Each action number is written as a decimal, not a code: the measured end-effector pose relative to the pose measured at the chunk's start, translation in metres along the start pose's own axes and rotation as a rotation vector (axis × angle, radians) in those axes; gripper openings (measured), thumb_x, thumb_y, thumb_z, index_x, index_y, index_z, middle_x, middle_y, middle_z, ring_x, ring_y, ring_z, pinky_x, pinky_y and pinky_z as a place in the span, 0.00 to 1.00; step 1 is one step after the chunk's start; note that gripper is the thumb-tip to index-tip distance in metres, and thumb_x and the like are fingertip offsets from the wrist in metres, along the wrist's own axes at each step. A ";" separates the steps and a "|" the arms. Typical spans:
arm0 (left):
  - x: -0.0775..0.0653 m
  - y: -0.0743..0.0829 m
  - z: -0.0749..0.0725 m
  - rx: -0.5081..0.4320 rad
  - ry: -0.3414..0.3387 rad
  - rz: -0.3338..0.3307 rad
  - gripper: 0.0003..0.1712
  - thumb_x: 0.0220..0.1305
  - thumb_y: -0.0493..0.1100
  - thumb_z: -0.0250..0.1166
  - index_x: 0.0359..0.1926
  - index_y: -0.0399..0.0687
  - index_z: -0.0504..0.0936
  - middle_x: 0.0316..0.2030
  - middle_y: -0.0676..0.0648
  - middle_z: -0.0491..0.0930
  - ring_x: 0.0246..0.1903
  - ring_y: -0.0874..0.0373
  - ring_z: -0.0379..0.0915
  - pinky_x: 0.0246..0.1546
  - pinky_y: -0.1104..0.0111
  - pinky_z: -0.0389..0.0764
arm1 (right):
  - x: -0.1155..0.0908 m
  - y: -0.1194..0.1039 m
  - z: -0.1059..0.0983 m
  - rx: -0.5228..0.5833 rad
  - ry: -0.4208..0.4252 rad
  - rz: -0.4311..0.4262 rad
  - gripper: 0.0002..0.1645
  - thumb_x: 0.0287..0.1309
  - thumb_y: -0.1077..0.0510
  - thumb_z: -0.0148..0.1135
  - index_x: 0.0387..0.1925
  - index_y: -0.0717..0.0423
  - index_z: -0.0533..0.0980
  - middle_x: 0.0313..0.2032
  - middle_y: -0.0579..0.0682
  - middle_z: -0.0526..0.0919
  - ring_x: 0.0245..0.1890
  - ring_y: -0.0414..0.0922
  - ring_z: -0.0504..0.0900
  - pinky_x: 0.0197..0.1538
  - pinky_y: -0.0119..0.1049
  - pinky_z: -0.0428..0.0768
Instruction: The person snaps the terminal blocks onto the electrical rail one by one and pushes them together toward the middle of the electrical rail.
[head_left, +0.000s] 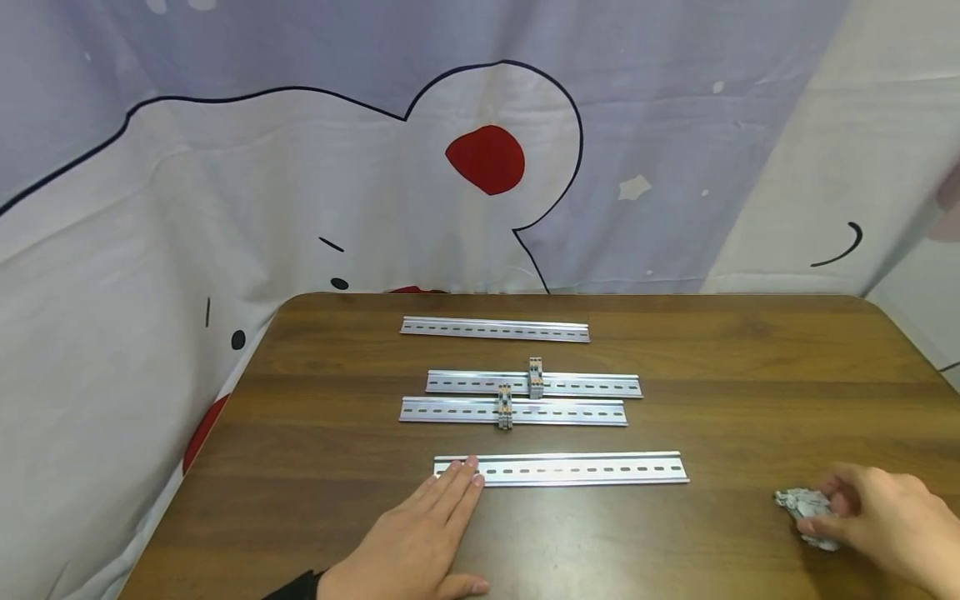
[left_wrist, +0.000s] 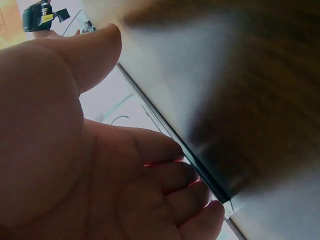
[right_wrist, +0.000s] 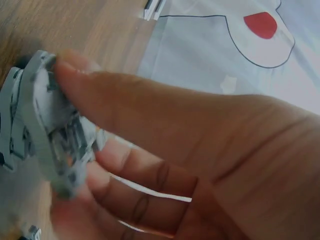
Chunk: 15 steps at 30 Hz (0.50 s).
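Note:
The nearest slotted metal DIN rail (head_left: 585, 469) lies across the front of the wooden table. My left hand (head_left: 420, 533) is laid flat with straight fingers, its fingertips touching that rail's left end. At the front right, my right hand (head_left: 885, 517) is at a small cluster of grey terminal blocks (head_left: 806, 507). Up close in the right wrist view, thumb and fingers pinch a grey terminal block (right_wrist: 42, 117). Another grey block (right_wrist: 11, 120) is just left of it. My hand partly covers the cluster in the head view.
Farther back lie two DIN rails, an upper (head_left: 465, 382) and a lower (head_left: 442, 410), each carrying a clipped terminal block, upper (head_left: 536, 379) and lower (head_left: 505, 407). A bare rail (head_left: 495, 328) is near the table's back edge. A printed curtain (head_left: 300, 183) hangs behind.

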<state>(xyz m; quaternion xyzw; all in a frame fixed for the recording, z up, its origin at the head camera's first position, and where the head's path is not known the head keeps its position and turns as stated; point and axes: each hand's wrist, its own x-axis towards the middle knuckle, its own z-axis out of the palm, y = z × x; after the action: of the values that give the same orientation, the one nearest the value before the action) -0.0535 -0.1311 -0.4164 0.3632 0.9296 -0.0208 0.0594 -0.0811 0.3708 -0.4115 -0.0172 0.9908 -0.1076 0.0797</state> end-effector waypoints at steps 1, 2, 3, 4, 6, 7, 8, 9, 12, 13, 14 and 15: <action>0.000 0.000 0.000 -0.002 0.002 0.004 0.56 0.63 0.76 0.46 0.73 0.36 0.57 0.75 0.38 0.50 0.74 0.48 0.48 0.69 0.57 0.61 | 0.000 -0.001 0.000 0.008 0.009 -0.031 0.24 0.36 0.43 0.79 0.29 0.52 0.78 0.22 0.39 0.72 0.22 0.36 0.68 0.24 0.33 0.67; -0.001 -0.001 0.000 -0.005 0.002 0.007 0.55 0.63 0.76 0.46 0.73 0.36 0.56 0.75 0.38 0.50 0.73 0.48 0.49 0.69 0.57 0.61 | -0.001 -0.002 -0.001 0.010 0.018 -0.063 0.22 0.36 0.46 0.79 0.29 0.52 0.79 0.22 0.38 0.73 0.22 0.34 0.68 0.24 0.32 0.69; -0.001 -0.002 -0.001 -0.012 -0.001 0.009 0.55 0.63 0.76 0.47 0.73 0.36 0.56 0.75 0.38 0.50 0.74 0.48 0.49 0.69 0.57 0.61 | -0.001 -0.004 -0.002 0.011 0.031 -0.093 0.19 0.36 0.49 0.80 0.29 0.52 0.79 0.22 0.38 0.73 0.21 0.31 0.68 0.24 0.30 0.69; -0.001 -0.002 -0.001 -0.019 -0.004 0.012 0.55 0.63 0.76 0.47 0.73 0.36 0.56 0.75 0.38 0.50 0.74 0.48 0.48 0.69 0.56 0.61 | -0.001 -0.007 -0.003 0.011 0.039 -0.115 0.18 0.37 0.51 0.80 0.28 0.51 0.79 0.21 0.37 0.73 0.21 0.29 0.67 0.24 0.29 0.70; -0.001 -0.003 -0.002 -0.030 -0.003 0.018 0.55 0.63 0.75 0.47 0.74 0.37 0.56 0.75 0.38 0.50 0.73 0.48 0.49 0.69 0.55 0.61 | 0.000 -0.014 -0.007 0.012 0.046 -0.145 0.14 0.40 0.56 0.78 0.27 0.52 0.79 0.21 0.36 0.74 0.20 0.27 0.69 0.25 0.28 0.72; -0.001 -0.003 -0.002 -0.035 -0.002 0.019 0.55 0.63 0.75 0.48 0.74 0.37 0.56 0.75 0.38 0.50 0.73 0.48 0.49 0.68 0.55 0.62 | 0.001 -0.018 -0.008 0.017 0.057 -0.156 0.13 0.41 0.56 0.78 0.26 0.51 0.78 0.21 0.36 0.74 0.20 0.27 0.69 0.24 0.28 0.71; -0.001 -0.004 -0.002 -0.040 -0.004 0.019 0.55 0.63 0.75 0.48 0.74 0.37 0.55 0.75 0.38 0.49 0.74 0.48 0.48 0.69 0.55 0.61 | 0.002 -0.023 -0.010 0.021 0.067 -0.161 0.12 0.42 0.57 0.77 0.26 0.50 0.79 0.20 0.36 0.75 0.20 0.27 0.69 0.24 0.28 0.71; -0.001 -0.004 -0.003 -0.044 -0.003 0.020 0.55 0.63 0.75 0.48 0.74 0.37 0.55 0.75 0.38 0.49 0.74 0.48 0.48 0.69 0.55 0.61 | 0.003 -0.028 -0.011 0.031 0.083 -0.171 0.11 0.43 0.56 0.77 0.26 0.49 0.79 0.20 0.35 0.75 0.20 0.27 0.69 0.23 0.29 0.71; -0.002 -0.004 -0.003 -0.050 -0.005 0.021 0.55 0.63 0.75 0.47 0.74 0.37 0.54 0.75 0.38 0.49 0.74 0.48 0.47 0.69 0.55 0.61 | 0.007 -0.044 -0.011 0.068 0.135 -0.232 0.10 0.46 0.57 0.76 0.25 0.47 0.79 0.19 0.32 0.74 0.19 0.27 0.67 0.23 0.28 0.70; -0.001 -0.004 -0.003 -0.050 -0.007 0.022 0.55 0.63 0.75 0.47 0.74 0.37 0.54 0.75 0.38 0.49 0.74 0.48 0.47 0.69 0.55 0.61 | 0.009 -0.049 -0.011 0.081 0.142 -0.253 0.09 0.46 0.57 0.75 0.25 0.47 0.79 0.19 0.31 0.74 0.19 0.27 0.67 0.23 0.28 0.70; -0.001 -0.003 -0.003 -0.054 -0.008 0.024 0.55 0.63 0.75 0.47 0.74 0.37 0.54 0.75 0.38 0.49 0.74 0.48 0.47 0.69 0.56 0.60 | 0.010 -0.055 -0.011 0.101 0.150 -0.276 0.08 0.47 0.58 0.75 0.25 0.47 0.80 0.19 0.31 0.75 0.19 0.26 0.68 0.23 0.28 0.71; -0.001 -0.003 -0.003 -0.058 -0.008 0.026 0.55 0.63 0.75 0.47 0.74 0.37 0.54 0.75 0.38 0.49 0.74 0.48 0.47 0.69 0.56 0.60 | 0.013 -0.060 -0.010 0.114 0.153 -0.296 0.08 0.47 0.58 0.75 0.26 0.47 0.81 0.19 0.30 0.75 0.20 0.26 0.69 0.23 0.28 0.72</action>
<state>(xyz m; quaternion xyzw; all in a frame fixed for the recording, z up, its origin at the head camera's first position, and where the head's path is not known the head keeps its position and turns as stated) -0.0552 -0.1341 -0.4133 0.3734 0.9247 0.0052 0.0740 -0.0945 0.3142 -0.3907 -0.1504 0.9729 -0.1751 -0.0118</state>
